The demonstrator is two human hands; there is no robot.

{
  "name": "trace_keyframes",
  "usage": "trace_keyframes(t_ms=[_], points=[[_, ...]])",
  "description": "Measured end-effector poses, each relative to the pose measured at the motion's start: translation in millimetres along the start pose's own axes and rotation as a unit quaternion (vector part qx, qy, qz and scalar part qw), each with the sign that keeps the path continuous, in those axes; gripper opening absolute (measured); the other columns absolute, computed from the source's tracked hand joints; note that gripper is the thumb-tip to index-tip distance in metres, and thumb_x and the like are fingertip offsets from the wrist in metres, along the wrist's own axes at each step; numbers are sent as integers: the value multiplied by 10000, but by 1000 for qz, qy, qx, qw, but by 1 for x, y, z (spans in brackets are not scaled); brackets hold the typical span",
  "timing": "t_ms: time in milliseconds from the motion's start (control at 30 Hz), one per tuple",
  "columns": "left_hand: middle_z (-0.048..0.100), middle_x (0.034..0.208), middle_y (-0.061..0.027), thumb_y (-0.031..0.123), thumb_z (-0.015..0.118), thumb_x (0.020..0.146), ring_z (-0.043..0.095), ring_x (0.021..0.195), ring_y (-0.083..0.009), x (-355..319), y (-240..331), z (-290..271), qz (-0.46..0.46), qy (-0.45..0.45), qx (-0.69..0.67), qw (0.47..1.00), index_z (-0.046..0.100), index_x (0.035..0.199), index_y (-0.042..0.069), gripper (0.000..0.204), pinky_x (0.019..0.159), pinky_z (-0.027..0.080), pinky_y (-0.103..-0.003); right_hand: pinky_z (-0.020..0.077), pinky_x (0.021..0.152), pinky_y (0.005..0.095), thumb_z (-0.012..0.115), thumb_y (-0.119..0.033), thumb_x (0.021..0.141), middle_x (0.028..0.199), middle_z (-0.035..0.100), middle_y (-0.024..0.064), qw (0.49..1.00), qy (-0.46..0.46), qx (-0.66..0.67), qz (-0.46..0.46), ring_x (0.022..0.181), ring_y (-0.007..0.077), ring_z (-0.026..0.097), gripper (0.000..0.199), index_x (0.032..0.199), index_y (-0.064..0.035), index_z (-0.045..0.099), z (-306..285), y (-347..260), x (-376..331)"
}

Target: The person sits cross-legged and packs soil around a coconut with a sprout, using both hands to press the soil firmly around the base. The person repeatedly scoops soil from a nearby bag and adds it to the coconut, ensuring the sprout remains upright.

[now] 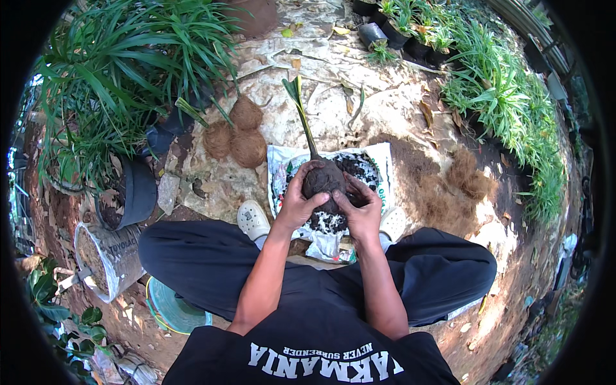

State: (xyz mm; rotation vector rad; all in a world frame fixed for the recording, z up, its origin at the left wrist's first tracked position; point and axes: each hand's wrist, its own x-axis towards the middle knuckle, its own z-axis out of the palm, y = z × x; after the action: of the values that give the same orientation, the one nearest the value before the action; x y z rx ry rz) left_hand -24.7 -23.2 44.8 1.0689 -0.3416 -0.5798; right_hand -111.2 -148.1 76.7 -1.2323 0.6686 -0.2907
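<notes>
Seen from above, a seated person in a black shirt and dark trousers (212, 256), knees spread, with both forearms reaching forward from the lower edge. The left hand (296, 200) and the right hand (360, 213) are both closed around a dark, rounded soil ball (323, 179), the left cupping its left side, the right pressing its lower right side; fingers of both wrap onto the surface. From the top of the ball a slender green shoot (301, 109) rises away from the person and ends in a folded leaf tip. The ball is held just above a white sack (378, 160) spread flat on the ground between the person's feet and heaped with a dark potting mix (356, 165) flecked with white grains. A pale clog (253, 219) sits at the sack's left edge and another (393, 221) at its right. At near left stands a white bag of soil (106, 256), with a dark plastic pot (136, 191) just beyond it. Farther left of the sack, three finished brown fibre-wrapped balls (236, 133) lie touching one another, each with a green shoot. To the right, a loose pile of brown coconut fibre (459, 183) lies on bare earth. Beyond, grassy green plants (128, 58) fill the upper left, and a row of small black pots (410, 29) with similar plants lines the upper right.
</notes>
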Motion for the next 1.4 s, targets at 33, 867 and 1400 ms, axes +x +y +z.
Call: trace_keyframes(t_ms=[33, 867, 1400], points=[[571, 1230, -93, 118, 794, 757, 557, 1143, -169, 0, 0, 1, -3, 1, 3, 1000, 482, 1278, 19, 616, 1024, 436, -324, 527, 862, 274, 815, -34, 771, 1134, 672, 152, 1000, 0, -18, 7, 995, 173, 643, 518, 1245, 39, 619, -1, 0, 0], [594, 1154, -76, 101, 747, 783, 581, 1076, -151, 0, 5, 7, 16, 25, 31, 999, 514, 1230, 15, 511, 967, 467, -304, 497, 901, 288, 849, -48, 724, 1095, 665, 94, 998, -10, -51, -23, 979, 150, 622, 514, 1188, 23, 640, -2, -2, 0], [627, 1085, -68, 44, 614, 907, 616, 971, -140, 1, 5, 15, -83, 135, -144, 977, 564, 1130, 41, 229, 853, 526, -295, 548, 876, 327, 904, -172, 651, 1101, 696, 199, 973, -35, -209, -91, 1026, 199, 679, 707, 1251, 44, 598, 3, -6, -6]])
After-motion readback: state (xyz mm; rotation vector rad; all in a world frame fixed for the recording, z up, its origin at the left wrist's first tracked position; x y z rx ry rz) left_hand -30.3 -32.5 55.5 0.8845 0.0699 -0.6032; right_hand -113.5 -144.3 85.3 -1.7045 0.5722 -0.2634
